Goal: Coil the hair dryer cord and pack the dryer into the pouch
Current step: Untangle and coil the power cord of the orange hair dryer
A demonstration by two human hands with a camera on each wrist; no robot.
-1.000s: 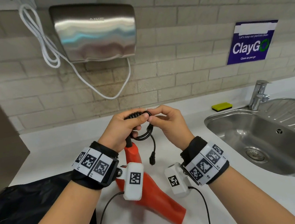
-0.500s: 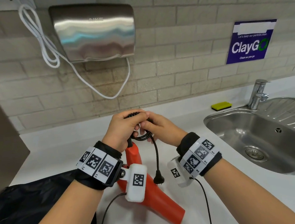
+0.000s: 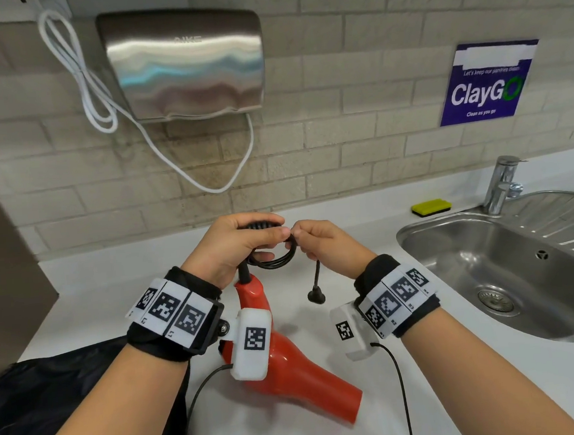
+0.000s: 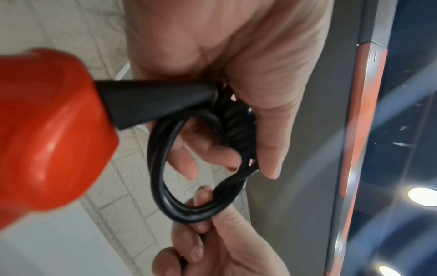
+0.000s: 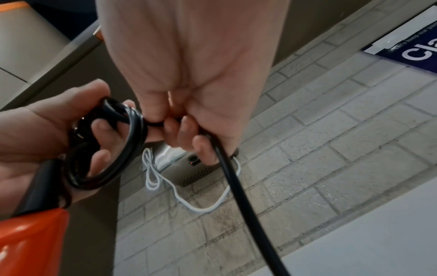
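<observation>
From the head view, your left hand (image 3: 236,245) grips the coiled cord (image 3: 275,256) above the red dryer (image 3: 290,361) lying mid-counter — pouch (image 3: 70,406) at the front-left corner. Left wrist: fingers (image 4: 267,134) curl round the loops. Right wrist: your right hand (image 5: 189,112) pinches the cord's loose end.

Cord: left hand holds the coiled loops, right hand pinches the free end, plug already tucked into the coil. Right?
Not quite. The left hand holds the coiled cord and the right hand pinches the free end, but the plug hangs loose below, per the head view.
</observation>
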